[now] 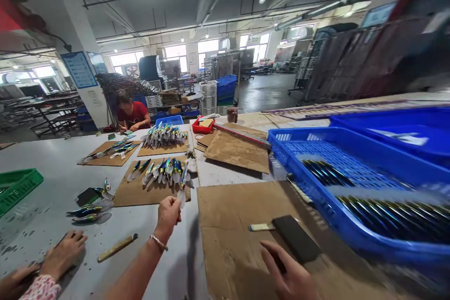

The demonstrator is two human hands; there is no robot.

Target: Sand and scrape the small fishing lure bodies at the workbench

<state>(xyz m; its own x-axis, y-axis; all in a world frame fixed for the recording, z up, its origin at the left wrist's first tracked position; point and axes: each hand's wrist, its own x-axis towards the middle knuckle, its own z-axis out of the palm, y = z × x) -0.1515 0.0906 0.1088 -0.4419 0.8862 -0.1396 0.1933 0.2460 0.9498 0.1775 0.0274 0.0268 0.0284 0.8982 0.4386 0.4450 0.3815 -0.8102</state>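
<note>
My left hand [169, 213], with a bracelet on the wrist, is stretched forward and pinches one iridescent cutlery piece [182, 191] by its clear-wrapped end. The piece's far end lies at the near edge of a row of like pieces [161, 171] on a cardboard sheet [131, 194]. My right hand [290, 276] hovers low over a large cardboard sheet [232, 225] with fingers apart and holds nothing. Its fingertips are just short of a black block [297, 239] that has a pale strip [260, 227] beside it.
A blue crate [291, 147] of dark cutlery stands at right, with another behind it. A co-worker's hands [59, 255] rest on the table at lower left, near a wooden stick [117, 247] and loose pieces [86, 211]. A green crate [19, 185] sits at far left. Another person [131, 112] works at the table's far end.
</note>
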